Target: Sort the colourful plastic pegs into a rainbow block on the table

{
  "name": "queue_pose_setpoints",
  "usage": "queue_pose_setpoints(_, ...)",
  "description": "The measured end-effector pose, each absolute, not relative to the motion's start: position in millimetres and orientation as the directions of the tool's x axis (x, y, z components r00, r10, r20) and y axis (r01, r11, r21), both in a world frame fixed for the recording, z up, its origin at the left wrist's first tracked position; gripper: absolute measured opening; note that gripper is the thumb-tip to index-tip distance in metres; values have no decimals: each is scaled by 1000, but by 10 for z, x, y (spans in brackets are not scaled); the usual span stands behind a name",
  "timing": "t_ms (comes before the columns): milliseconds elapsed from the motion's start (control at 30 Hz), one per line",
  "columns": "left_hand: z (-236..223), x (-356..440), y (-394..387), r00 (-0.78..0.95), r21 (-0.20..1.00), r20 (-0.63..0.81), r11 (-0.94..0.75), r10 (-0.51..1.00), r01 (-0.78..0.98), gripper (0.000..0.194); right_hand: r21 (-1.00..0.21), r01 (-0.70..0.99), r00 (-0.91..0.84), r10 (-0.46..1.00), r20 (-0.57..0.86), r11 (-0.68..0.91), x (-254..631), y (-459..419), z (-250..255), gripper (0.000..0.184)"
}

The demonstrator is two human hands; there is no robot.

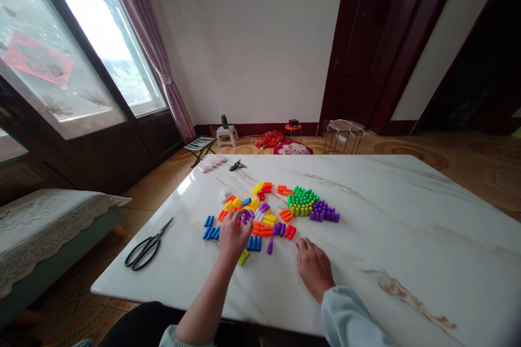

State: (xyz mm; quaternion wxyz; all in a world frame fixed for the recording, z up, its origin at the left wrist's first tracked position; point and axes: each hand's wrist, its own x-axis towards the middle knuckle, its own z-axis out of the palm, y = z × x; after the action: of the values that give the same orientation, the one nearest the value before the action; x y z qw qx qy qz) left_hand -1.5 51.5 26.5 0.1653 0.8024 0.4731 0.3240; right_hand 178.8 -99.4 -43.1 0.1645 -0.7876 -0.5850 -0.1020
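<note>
Small tube-shaped plastic pieces in many colours lie on a white marble-patterned table [386, 200]. My left hand [235, 234] is over the left group, its thumb and fingers closed around purple pieces [246, 217]; how many it grips is unclear. Just beyond are yellow pieces [269, 220] and white ones. Blue pieces [254, 243] and a yellow-green piece [243, 257] lie close to that wrist. My right hand [314, 267] rests on the tabletop with slightly bent fingers, holding nothing visible, near red pieces [290, 232]. Upright green pieces [303, 198] and purple pieces [324, 211] stand in tight clusters farther right.
Black-handled scissors [147, 246] lie at the table's left. A dark pliers-like tool [237, 165] is at the far edge, beside a blurred patch. Beyond the table are a white stool [227, 135], a round metal-legged stool [344, 129] and a folding stool [200, 144].
</note>
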Motion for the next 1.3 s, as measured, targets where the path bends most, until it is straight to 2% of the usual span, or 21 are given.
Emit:
queue_pose_setpoints(100, 173, 163, 75, 455, 798, 259, -454, 852, 395, 29, -177, 952, 300, 885, 356, -252, 1782, -996, -450, 24)
queue_pose_setpoints(167, 44, 290, -198, 551, 858, 207, -421, 808, 296, 31, -222, 952, 280, 887, 367, -209, 1777, -1009, -452, 30)
queue_pose_setpoints(267, -167, 429, -432, 601, 858, 213, -442, 770, 261, 30, -313, 947, 196, 895, 400, -67, 1768, -1045, -420, 36)
queue_pose_setpoints(367, -287, 490, -443, 589, 809, 244, -497, 770, 314, 29, -385, 919, 105, 892, 440, 82, 1759, -1073, -373, 35)
queue_pose_setpoints(467, -274, 521, -348, 612, 772, 222, -520, 759, 366, 28, -441, 888, 90, 894, 439, 127, 1758, -1067, -366, 34)
queue_pose_setpoints(567, -210, 569, -258, 639, 733, 210, -552, 740, 398, 26, -525, 851, 216, 892, 398, 28, 1779, -1034, -413, 34)
queue_pose_setpoints(667, -215, 627, -215, 640, 693, 207, -573, 740, 438, 24, -613, 786, 375, 853, 363, -85, 1827, -1002, -474, 27)
queue_pose_setpoints(767, -303, 665, -211, 601, 659, 247, -587, 760, 471, 23, -686, 724, 463, 785, 411, -68, 1881, -989, -510, 18)
queue_pose_setpoints(900, -394, 671, -227, 588, 637, 306, -620, 748, 457, 20, -764, 644, 601, 646, 470, -44, 1961, -999, -536, 21)
queue_pose_setpoints(1033, -387, 661, -227, 591, 656, 312, -619, 744, 432, 19, -793, 602, 703, 534, 470, -95, 2217, -1040, -571, 26)
queue_pose_setpoints(1200, -370, 664, -219, 585, 673, 309, -607, 750, 423, 20, -784, 574, 793, 397, 461, -237, 2760, -1081, -633, 30)
queue_pose_setpoints(1300, -370, 665, -221, 586, 678, 306, -604, 751, 419, 20, -774, 573, 804, 369, 466, -269, 2961, -1046, -665, 30)
